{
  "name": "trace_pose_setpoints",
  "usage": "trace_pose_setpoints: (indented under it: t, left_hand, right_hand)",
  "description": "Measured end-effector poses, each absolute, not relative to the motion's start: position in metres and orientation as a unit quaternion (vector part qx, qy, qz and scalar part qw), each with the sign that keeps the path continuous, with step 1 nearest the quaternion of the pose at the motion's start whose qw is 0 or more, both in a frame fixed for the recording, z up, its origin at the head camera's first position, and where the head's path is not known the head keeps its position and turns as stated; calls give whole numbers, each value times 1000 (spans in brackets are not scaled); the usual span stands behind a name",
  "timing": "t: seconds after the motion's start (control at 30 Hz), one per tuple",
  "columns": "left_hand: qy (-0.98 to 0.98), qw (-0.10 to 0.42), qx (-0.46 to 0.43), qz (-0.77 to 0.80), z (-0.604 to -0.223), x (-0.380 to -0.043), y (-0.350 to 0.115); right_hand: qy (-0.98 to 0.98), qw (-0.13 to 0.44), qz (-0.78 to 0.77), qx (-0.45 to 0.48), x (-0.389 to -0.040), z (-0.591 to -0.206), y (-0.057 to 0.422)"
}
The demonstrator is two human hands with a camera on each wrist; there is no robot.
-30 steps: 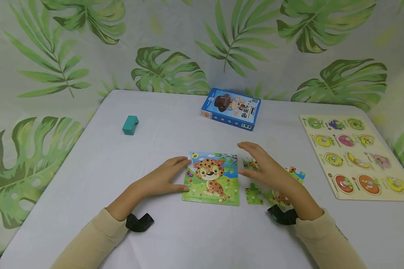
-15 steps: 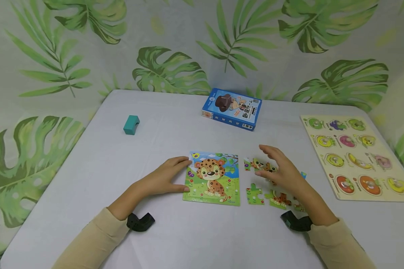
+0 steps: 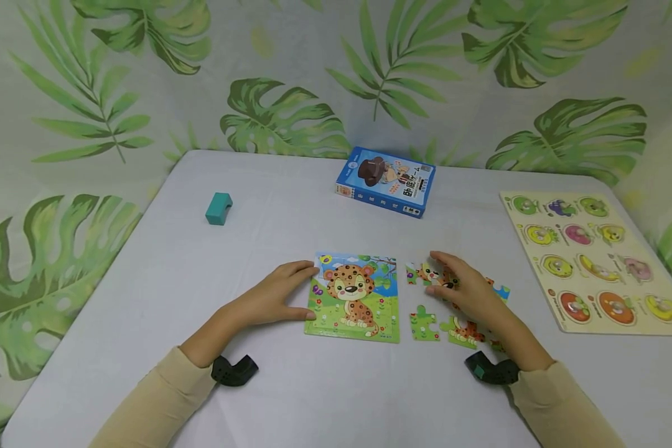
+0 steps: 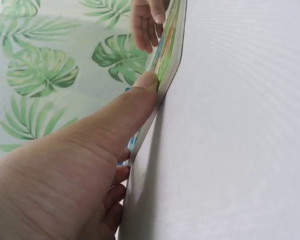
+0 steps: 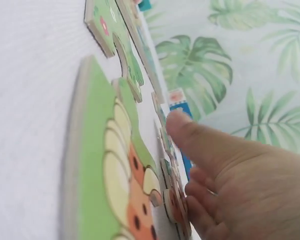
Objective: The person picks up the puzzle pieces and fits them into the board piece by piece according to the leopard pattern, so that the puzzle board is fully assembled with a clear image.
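Observation:
A square leopard picture board [image 3: 351, 308] lies flat on the white table. My left hand [image 3: 274, 295] rests at its left side, thumb and fingertips right at the edge. In the left wrist view, the thumb [image 4: 140, 92] lies along the rim of the board. My right hand [image 3: 470, 295] is over loose jigsaw pieces to the right of the board, thumb and fingers spread apart and partly covering them. A green piece with flowers [image 3: 424, 326] and a piece with leopard feet [image 3: 463, 335] lie in front of it. The right wrist view shows the right fingers [image 5: 202, 197] close beside the farther pieces.
A blue game box [image 3: 386, 180] stands at the back of the table. A teal block [image 3: 219, 208] sits at the back left. On the right lies a fruit knob-puzzle board [image 3: 593, 311]. A leaf-print cloth [image 3: 291, 118] hangs behind the table.
My right hand has moved right, from the board's right edge to over the loose pieces, and has dipped slightly lower since. The left hand stays at the board's left side.

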State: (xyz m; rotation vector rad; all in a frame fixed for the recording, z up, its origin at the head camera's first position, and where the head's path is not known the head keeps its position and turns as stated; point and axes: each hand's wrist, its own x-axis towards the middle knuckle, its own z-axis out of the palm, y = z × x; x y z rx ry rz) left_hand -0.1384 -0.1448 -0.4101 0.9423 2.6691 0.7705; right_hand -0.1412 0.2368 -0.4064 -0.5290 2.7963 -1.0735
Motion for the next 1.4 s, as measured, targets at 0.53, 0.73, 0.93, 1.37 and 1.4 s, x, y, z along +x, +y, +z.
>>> trace_pose_setpoints:
  t: [0.53,0.73,0.93,1.37,1.4]
  left_hand:
    - [906,103,319,258,-412,-139,-145]
    - [907,105,316,258,-411,-139,-145]
    - [907,103,315,260,-410,-139,-144]
    - [903,91,330,259,-412,-140,-146]
    - [903,89,332,258,-412,-140,-146]
  right_hand:
    - [930,2,-298,-216,-141,-409,233]
    - [921,-47,-317,-220,-140,-404,232]
    - [908,-102,-326,-244,-134,-387,218]
    - [872,-102,-354,-322,-119,-366,137]
    - [874,-89,-355,-321,-118,-367,131]
